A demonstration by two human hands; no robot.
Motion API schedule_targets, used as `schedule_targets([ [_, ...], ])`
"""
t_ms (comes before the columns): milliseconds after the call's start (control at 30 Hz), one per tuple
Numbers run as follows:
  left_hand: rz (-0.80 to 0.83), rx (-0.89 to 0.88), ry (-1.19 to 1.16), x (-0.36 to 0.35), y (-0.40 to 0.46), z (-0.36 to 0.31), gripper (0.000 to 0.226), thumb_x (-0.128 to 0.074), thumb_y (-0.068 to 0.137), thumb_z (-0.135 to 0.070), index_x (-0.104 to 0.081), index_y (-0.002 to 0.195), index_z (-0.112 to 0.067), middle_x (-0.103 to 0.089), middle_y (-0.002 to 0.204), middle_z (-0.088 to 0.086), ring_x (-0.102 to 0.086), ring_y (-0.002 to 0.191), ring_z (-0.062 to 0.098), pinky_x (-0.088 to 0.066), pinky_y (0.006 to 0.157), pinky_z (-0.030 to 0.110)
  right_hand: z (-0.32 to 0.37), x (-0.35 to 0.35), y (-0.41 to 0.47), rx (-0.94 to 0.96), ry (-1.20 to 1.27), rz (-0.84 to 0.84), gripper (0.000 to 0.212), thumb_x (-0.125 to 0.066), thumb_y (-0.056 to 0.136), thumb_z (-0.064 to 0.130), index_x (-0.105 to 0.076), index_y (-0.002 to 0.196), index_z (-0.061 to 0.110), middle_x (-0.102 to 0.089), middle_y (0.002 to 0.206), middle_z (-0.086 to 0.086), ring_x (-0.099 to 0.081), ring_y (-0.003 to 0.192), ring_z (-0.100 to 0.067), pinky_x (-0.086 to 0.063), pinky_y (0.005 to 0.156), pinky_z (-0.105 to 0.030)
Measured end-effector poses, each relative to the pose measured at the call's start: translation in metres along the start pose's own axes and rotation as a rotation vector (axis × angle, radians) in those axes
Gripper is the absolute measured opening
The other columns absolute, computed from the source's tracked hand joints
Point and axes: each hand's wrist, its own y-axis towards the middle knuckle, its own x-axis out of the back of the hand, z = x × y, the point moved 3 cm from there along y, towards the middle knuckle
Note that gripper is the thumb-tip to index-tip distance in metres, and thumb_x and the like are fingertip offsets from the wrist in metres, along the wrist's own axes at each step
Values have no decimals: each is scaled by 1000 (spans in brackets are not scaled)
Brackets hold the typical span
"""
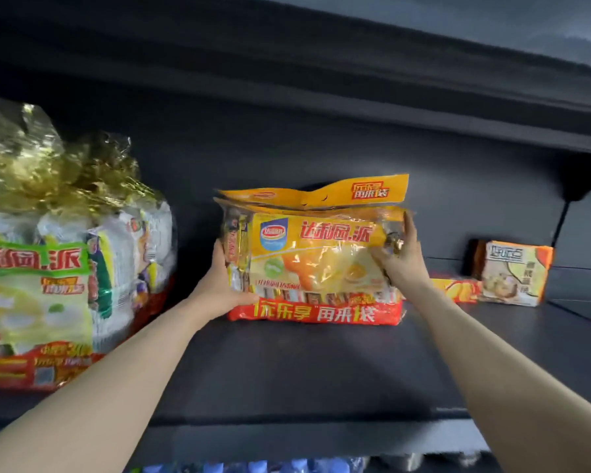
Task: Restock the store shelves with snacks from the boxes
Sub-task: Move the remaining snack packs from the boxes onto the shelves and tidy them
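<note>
While both arms reach deep into the dark shelf (287, 370), the left hand (224, 285) grips the left side of a yellow snack bag (314, 257), thumb curled under its lower left corner and fingers behind the pack. The right hand (401, 257) grasps the bag's upper right corner, fingers wrapped onto the crinkled clear plastic there. The bag stands upright on its red bottom band, towards the back of the shelf and about midway along it, with its folded yellow top flap leaning to the rear.

Along the left end of the shelf stands a larger green snack bag (48, 285), its gathered clear top rising above the packs inside; it sits nearer the front edge, well apart from the held bag. Towards the right end, near the back, a small box of biscuits (514, 273) stands upright, and a flat orange pack (458, 290) lies between it and the yellow bag, partly hidden behind the right wrist. Below the shelf's front edge, blue bottle caps (253, 467) show in a blurred row
</note>
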Motion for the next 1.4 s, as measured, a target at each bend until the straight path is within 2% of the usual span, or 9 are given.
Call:
schedule_targets([
  [167, -12, 31, -122, -2, 19, 6, 133, -96, 54, -22, -8, 154, -34, -49, 134, -12, -49, 125, 12, -41, 105, 37, -18, -4, 20, -94, 216, 142, 120, -88, 63, 62, -4, 148, 57, -48, 147, 14, -66, 114, -15, -55, 98, -44],
  [367, -117, 81, -253, 9, 14, 6, 138, -95, 35, -60, -22, 150, -35, -58, 129, -9, -56, 119, 15, -44, 105, 41, -20, -18, 22, -159, 294, 193, 99, -84, 64, 64, -29, 143, 45, -64, 127, 6, -72, 100, -16, -56, 95, -48],
  [533, -246, 17, -287, 20, 6, -3, 93, -86, 64, -37, -35, 141, -26, -60, 117, -13, -58, 105, 3, -47, 84, 23, -9, -35, 13, -135, 293, 262, 92, -84, 62, 66, -35, 137, 43, -69, 120, 5, -74, 96, -17, -57, 93, -48],
  [600, -253, 13, -277, 24, 6, -1, 95, -87, 60, -37, -36, 139, -26, -60, 117, -12, -58, 106, 4, -46, 79, 22, -4, -37, 11, -87, 214, 241, 95, -81, 65, 69, -31, 141, 41, -66, 124, 7, -73, 98, -16, -58, 92, -47],
  [733, -168, 45, -242, 20, 8, 2, 120, -97, 41, -50, -33, 141, -28, -60, 124, -9, -59, 114, 11, -48, 100, 38, 0, -29, 13, 31, 31, 123, 82, -74, 74, 67, -28, 137, 44, -61, 133, 11, -68, 105, -17, -56, 93, -44],
  [900, -173, 53, -206, 16, 11, 1, 132, -94, 32, -58, -30, 144, -30, -59, 128, -10, -58, 117, 11, -46, 105, 44, -6, -31, 17, 19, -70, 107, 83, -66, 66, 82, -32, 129, 42, -61, 133, 6, -68, 107, -19, -57, 92, -50],
  [1100, -270, 40, -120, 14, 6, -4, 135, -93, 42, -56, -18, 151, -30, -49, 140, -7, -49, 128, 15, -41, 109, 47, 0, -29, 14, -41, -240, 80, 84, -61, 76, 78, -31, 137, 29, -60, 134, 0, -65, 111, -26, -55, 90, -46],
  [1233, -398, -17, 171, 9, -7, -18, 127, -86, 66, -51, 0, 157, -27, -21, 159, 6, -32, 142, 26, -33, 114, 46, 13, -27, 0, 44, -550, -130, 109, -51, 82, 79, -4, 157, 16, -36, 153, -12, -47, 133, -36, -48, 97, -52],
  [1400, -445, -142, 557, -1, -30, -47, 110, -78, 82, -34, 0, 156, -18, -9, 159, 12, -35, 140, 33, -40, 107, 46, 29, -14, -28, 229, -878, -121, 84, -47, 96, 62, -4, 158, 26, -18, 162, -14, -27, 145, -36, -37, 109, -54],
])
